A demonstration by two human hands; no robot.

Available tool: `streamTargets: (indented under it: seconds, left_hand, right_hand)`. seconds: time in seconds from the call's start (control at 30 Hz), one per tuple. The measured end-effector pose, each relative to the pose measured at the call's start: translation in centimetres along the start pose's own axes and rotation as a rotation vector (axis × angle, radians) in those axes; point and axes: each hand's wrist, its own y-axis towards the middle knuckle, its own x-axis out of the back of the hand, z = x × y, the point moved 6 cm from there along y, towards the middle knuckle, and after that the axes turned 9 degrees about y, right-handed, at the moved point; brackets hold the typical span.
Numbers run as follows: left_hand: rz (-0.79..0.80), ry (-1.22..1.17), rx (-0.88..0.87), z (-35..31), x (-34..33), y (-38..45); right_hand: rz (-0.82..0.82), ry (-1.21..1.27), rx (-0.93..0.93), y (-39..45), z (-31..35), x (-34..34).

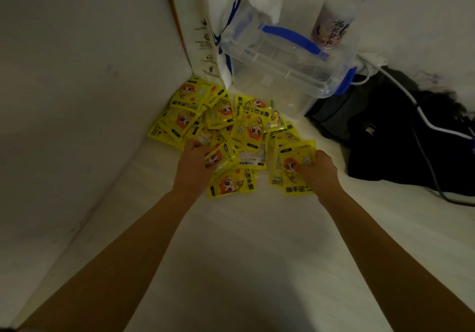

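Gathering the yellow sachets [248,128] from the pale floor [244,241]: handling notes.

Location: heaped loosely at centre of frame, overlapping, spreading toward the wall corner at upper left, just in front of the clear lidded box [288,74] with the blue handle.

Left hand [192,169]: at the lower left edge of the heap, fingers curled down over it, thumb pinching the left sachet [218,158]. Right hand [318,174]: at the lower right edge, fingers curled round a corner of the right sachet [295,162], with at least one more sachet lying beneath.

Expect light, flat, flexible pouches with glossy film faces. Judged slippery against one another, so likely to fan out or slide from a stack. Probably soft-filled and not fragile, yet avoid creasing or tearing at the sealed margins.

Take hold at a sealed edge or corner, thumb on top and fingers below. Alternatively, sweep several together and clamp the stack across its middle. Do not lift a stack by its top sachet alone. Keep stacks small.

Lift clear of the dark clothing [398,138] and the white cable [401,87] at right of frame. Leave the white paper bag [205,23] and the bottle [331,23] at top of frame untouched.
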Motion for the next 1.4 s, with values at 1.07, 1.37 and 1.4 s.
streamTargets:
  seconds: [1.07,1.37,1.4]
  left_hand:
    - [-0.002,-0.701,0.543,6.1,0.6,0.6]
    - [-0.042,-0.725,0.556,6.4,-0.1,-0.3]
    - [-0.045,-0.724,0.561,6.4,-0.1,-0.4]
  right_hand:
    - [0.076,0.142,0.056,5.4,7.9,-7.8]
    - [0.092,0.114,0.084,5.5,8.6,-8.6]
    - [0.097,0.128,0.081,5.4,8.6,-8.7]
